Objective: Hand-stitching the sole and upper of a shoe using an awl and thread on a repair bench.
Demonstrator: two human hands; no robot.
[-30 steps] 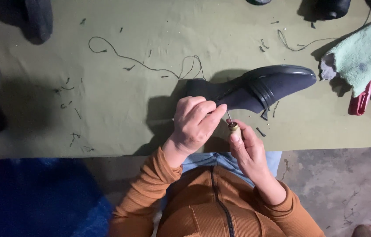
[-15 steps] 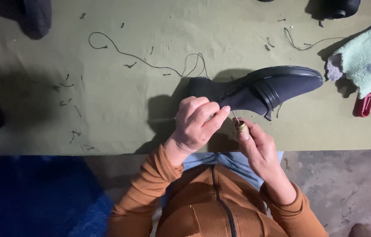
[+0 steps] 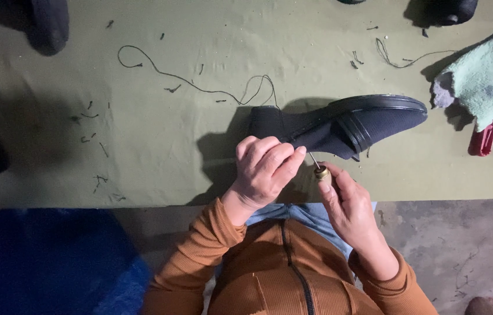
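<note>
A black dress shoe point(image 3: 345, 125) lies on its side on the olive-green table point(image 3: 159, 146), toe to the right. My left hand point(image 3: 264, 169) grips its heel end near the table's front edge. My right hand point(image 3: 345, 201) holds an awl point(image 3: 319, 169) with a brass collar and thin metal point, aimed up at the shoe's sole edge. A long dark thread point(image 3: 199, 87) trails from the shoe across the table to the left.
A pale green cloth point(image 3: 485, 76) lies at the right with a red tool point(image 3: 485, 137) under it. Dark shoes sit at the top left point(image 3: 42, 23) and top right point(image 3: 444, 10). Thread scraps dot the table. Blue fabric point(image 3: 42, 262) lies below the table's left edge.
Little has changed; both hands stay at the shoe's heel with the awl, and the view has shifted slightly.
</note>
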